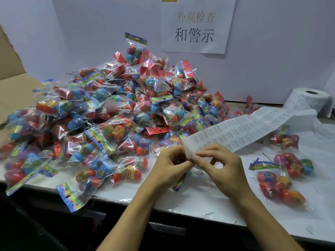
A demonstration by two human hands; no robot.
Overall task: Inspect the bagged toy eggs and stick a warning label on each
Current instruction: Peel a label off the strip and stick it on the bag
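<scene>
A big heap of clear bags of coloured toy eggs (pixel 116 113) fills the left and middle of the white table (pixel 208 201). A long strip of white warning labels (pixel 241 129) runs from a roll (pixel 311 100) at the right down to my hands. My left hand (pixel 170 167) and my right hand (pixel 223 169) both pinch the strip's near end, fingertips meeting at its edge. Under my hands lies a bag, mostly hidden, with only its header card (pixel 179 183) showing. Three bags lie apart on the right (pixel 279 185).
A paper sign with printed characters (pixel 195 26) hangs on the white back wall. Cardboard (pixel 14 84) stands at the far left. The table's front edge runs diagonally below my forearms, with dark space under it.
</scene>
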